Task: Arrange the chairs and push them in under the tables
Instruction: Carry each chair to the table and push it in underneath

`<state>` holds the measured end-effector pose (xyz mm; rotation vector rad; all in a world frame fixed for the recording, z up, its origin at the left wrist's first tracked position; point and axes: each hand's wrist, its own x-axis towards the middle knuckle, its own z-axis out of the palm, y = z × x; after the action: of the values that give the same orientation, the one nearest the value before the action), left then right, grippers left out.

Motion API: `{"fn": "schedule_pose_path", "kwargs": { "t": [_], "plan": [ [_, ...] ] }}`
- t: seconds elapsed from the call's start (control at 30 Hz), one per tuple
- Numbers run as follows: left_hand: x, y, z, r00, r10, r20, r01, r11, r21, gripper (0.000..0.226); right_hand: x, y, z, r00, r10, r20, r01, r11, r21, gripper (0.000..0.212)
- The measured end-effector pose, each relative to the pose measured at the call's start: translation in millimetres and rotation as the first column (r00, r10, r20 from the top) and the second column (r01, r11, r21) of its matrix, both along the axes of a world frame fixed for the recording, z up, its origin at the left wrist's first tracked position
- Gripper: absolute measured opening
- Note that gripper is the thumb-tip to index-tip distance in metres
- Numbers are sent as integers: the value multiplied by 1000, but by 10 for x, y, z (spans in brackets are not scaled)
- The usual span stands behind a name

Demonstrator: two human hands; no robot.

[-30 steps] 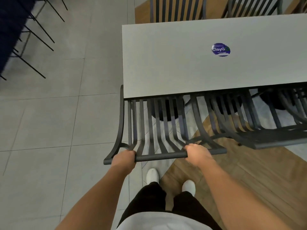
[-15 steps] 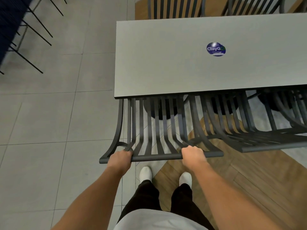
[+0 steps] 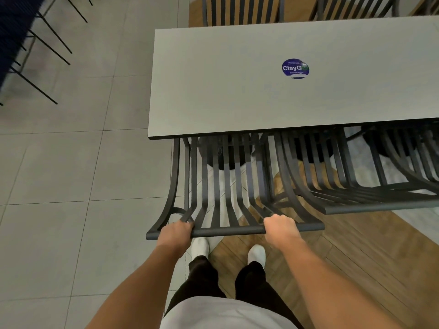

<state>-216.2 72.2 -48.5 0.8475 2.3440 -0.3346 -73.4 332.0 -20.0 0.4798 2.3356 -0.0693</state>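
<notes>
Head view: the chair (image 3: 221, 186) is held by its top rail in both grips, left hand (image 3: 175, 233) and right hand (image 3: 280, 227), and a last straight push under the bench (image 3: 237, 91) seems called for.

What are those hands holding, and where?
Both hands, left hand and right hand, grip the dark slatted chair by its top back rail.

Round dark-blue sticker (image 3: 295, 68) on grey tabletop (image 3: 225, 86), upper right of centre of frame. White lettering across middle reads "ClayG", final character lost behind small globe-like mark at right edge. Fine lines of print above and below, too small to read. No other legible text anywhere.
</notes>
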Motion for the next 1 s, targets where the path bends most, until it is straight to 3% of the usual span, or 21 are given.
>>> {"fn": "schedule_pose_path", "kwargs": {
  "t": [0.77,1.0],
  "plan": [
    [-368,439,25,1000,-5,7,5,999,-49,30,-313,468,-137,997,-23,-78,20,999,-42,23],
    [-398,492,64,991,65,114,-63,998,-23,27,-308,450,-121,992,-100,-83,94,993,-72,22]
  ]
}}
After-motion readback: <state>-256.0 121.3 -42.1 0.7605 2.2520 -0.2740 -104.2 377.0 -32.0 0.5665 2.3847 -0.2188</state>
